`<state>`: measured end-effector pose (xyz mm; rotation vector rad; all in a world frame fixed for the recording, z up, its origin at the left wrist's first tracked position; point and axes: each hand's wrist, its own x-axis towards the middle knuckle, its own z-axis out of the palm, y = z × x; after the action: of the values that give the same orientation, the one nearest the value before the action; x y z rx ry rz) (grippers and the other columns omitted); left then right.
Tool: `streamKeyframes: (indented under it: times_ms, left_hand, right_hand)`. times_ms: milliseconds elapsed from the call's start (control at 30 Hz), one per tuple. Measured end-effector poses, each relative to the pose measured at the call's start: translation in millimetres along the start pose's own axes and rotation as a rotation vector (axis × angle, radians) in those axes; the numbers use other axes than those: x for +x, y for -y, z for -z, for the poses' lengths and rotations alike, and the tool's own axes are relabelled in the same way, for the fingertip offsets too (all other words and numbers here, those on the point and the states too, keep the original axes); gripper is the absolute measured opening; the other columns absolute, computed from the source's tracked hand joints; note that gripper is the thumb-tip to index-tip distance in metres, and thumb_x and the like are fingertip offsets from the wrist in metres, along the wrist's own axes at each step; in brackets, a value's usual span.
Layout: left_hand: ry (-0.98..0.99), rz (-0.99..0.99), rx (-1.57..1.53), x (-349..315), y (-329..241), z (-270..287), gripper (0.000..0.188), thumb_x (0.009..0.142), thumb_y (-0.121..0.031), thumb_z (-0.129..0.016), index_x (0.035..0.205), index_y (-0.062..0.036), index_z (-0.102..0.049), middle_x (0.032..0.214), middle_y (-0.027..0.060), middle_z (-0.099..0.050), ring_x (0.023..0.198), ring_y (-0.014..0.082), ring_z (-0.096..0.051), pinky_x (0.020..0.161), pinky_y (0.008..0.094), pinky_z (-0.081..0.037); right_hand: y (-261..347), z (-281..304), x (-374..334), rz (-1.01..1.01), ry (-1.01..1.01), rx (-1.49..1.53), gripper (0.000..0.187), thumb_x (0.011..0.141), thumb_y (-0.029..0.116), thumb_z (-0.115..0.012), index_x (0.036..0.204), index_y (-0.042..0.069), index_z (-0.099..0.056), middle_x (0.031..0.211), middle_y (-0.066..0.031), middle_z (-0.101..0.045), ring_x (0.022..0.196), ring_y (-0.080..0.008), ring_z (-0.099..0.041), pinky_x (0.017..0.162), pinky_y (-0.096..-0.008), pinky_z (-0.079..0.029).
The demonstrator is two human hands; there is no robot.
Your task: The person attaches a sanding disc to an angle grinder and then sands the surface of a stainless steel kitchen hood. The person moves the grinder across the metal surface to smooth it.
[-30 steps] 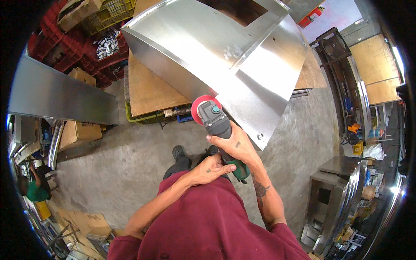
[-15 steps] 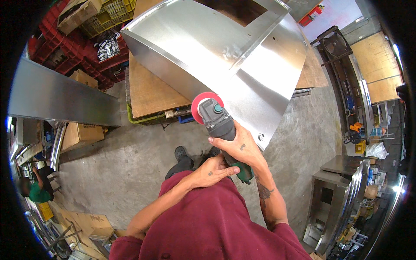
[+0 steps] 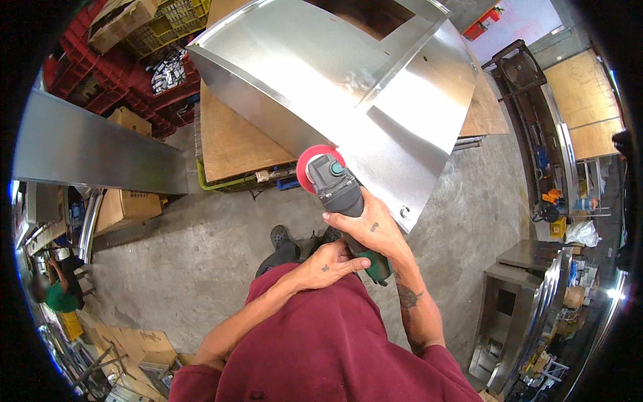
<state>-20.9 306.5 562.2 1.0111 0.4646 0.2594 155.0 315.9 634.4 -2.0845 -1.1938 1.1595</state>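
An angle grinder [image 3: 340, 194] with a dark body, a green rear end and a red disc [image 3: 303, 169] is held in front of my waist. My right hand [image 3: 372, 226] wraps round the body just behind the head. Farther back, my left hand [image 3: 327, 266] grips the rear part, its thumb lying over the green section. Beyond lies a large bent sheet-metal piece [image 3: 412, 157], shiny, with a rectangular cutout at its far side. The disc overlaps its near corner in view; I cannot tell whether they touch.
A wooden board [image 3: 231, 144] lies under the metal piece. Red crates [image 3: 87, 67] and a long metal panel [image 3: 100, 144] stand on the left, a cardboard box [image 3: 127, 209] below. Steel cabinets [image 3: 499, 295] are at right. Another person in green [image 3: 61, 296] is far left.
My hands and the angle grinder stay almost in place. The view has shifted very slightly, and the far-left person's arm has moved a little.
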Motion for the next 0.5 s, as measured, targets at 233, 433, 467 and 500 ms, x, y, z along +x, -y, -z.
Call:
streamKeyframes:
  times_ms: [233,433,467,500]
  left_hand:
    - [-0.014,0.059,0.060,2,1,4,0.061,0.107,-0.049,-0.081,0.123,0.0078,-0.064,0.093,-0.0026,-0.056,0.082,0.0083,-0.051,0.068,0.0301,-0.043]
    - [-0.010,0.049,0.038,4,9,5,0.059,0.107,-0.046,-0.081,0.124,0.0077,-0.063,0.092,-0.0029,-0.056,0.083,0.0077,-0.052,0.069,0.0300,-0.043]
    - [-0.016,0.047,0.029,4,14,5,0.058,0.107,-0.045,-0.082,0.124,0.0077,-0.063,0.092,-0.0029,-0.057,0.083,0.0077,-0.052,0.069,0.0301,-0.044]
    - [-0.008,0.048,0.025,5,10,4,0.059,0.107,-0.045,-0.082,0.125,0.0080,-0.062,0.093,-0.0026,-0.057,0.083,0.0078,-0.052,0.069,0.0301,-0.044]
  right_hand:
    - [-8,-4,8,-0.017,0.038,0.040,0.084,0.080,0.057,-0.089,0.128,-0.010,-0.071,0.113,-0.0332,-0.080,0.109,-0.0421,-0.080,0.098,-0.0486,-0.061]
    - [-8,-6,8,-0.008,0.014,0.010,0.085,0.080,0.057,-0.090,0.128,-0.010,-0.071,0.114,-0.0342,-0.080,0.111,-0.0431,-0.080,0.099,-0.0485,-0.061]
    - [-7,-5,7,-0.004,0.013,0.007,0.085,0.080,0.057,-0.090,0.129,-0.010,-0.070,0.114,-0.0341,-0.080,0.111,-0.0431,-0.080,0.099,-0.0485,-0.061]
    - [-6,-4,6,-0.002,0.008,0.004,0.085,0.080,0.057,-0.090,0.129,-0.010,-0.070,0.114,-0.0340,-0.080,0.110,-0.0431,-0.080,0.099,-0.0486,-0.061]
